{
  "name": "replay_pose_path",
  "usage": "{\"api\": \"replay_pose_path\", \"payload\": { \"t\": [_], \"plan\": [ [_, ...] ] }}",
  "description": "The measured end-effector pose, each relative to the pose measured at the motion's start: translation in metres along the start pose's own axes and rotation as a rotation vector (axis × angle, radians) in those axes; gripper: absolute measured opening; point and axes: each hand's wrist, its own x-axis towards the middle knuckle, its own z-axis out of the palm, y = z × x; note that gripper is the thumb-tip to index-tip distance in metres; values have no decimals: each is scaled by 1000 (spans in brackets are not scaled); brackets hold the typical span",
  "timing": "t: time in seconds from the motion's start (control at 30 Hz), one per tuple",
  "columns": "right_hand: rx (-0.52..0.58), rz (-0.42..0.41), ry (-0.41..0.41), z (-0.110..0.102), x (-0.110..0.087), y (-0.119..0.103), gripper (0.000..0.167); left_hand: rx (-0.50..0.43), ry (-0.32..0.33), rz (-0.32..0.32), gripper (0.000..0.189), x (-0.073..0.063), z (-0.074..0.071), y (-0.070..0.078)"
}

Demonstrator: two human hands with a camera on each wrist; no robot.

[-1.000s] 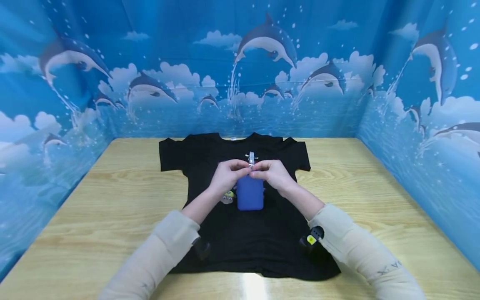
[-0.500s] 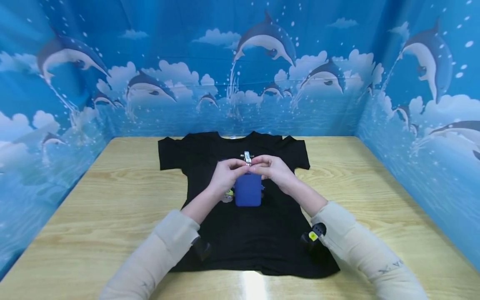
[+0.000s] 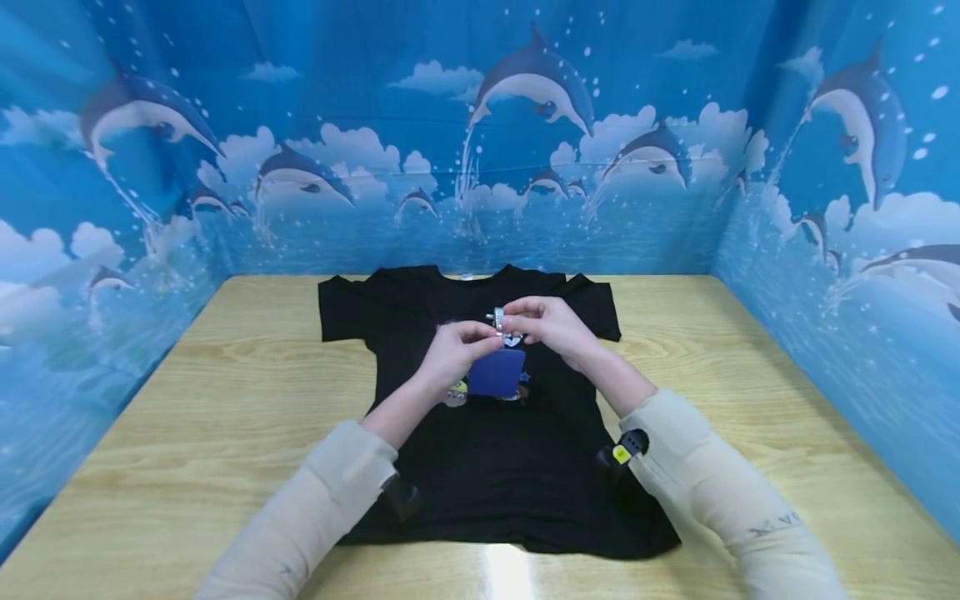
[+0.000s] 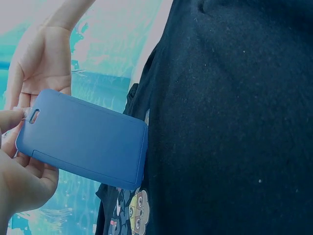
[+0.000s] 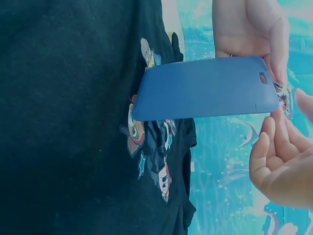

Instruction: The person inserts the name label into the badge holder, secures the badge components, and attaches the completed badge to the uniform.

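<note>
A blue badge holder [image 3: 497, 373] with a slot at one end hangs tilted over the black T-shirt [image 3: 502, 475]. A silver badge clip [image 3: 498, 317] sits at its slotted end. My left hand [image 3: 448, 354] pinches the lower end of the clip between thumb and fingers, close to the slot. Slightly higher, the right hand [image 3: 553, 327] holds the clip's upper part by its fingertips. In the left wrist view a clear strap shows at the slot of the badge holder [image 4: 88, 139]. Fingers hide part of the clip.
Under the shirt lies a light wooden table [image 3: 225, 433]. Cartoon prints [image 5: 164, 181] show on the shirt's front around the holder. A blue dolphin curtain [image 3: 465, 233] encloses the table at the back and on both sides.
The right hand has risen from beside the left fingertips to the clip's upper part. The badge holder has tilted and looks shorter in the head view. My left hand has hardly moved.
</note>
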Motion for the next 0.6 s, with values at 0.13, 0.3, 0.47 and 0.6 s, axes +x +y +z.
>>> {"api": "replay_pose_path", "payload": {
  "t": [0.13, 0.3, 0.47, 0.6],
  "plan": [
    [-31, 6, -32, -2, 1, -2, 42, 16, -16, 19, 25, -1, 0, 1],
    [-59, -2, -48, -4, 3, -5, 35, 14, -30, 34, 26, 0, 1, 2],
    [-43, -23, -28, -4, 4, -5, 26, 9, -32, 35, 26, 1, 2, 1],
    [-13, -45, 1, -2, 5, -5, 24, 15, -24, 27, 25, 1, 1, 2]
  ]
}}
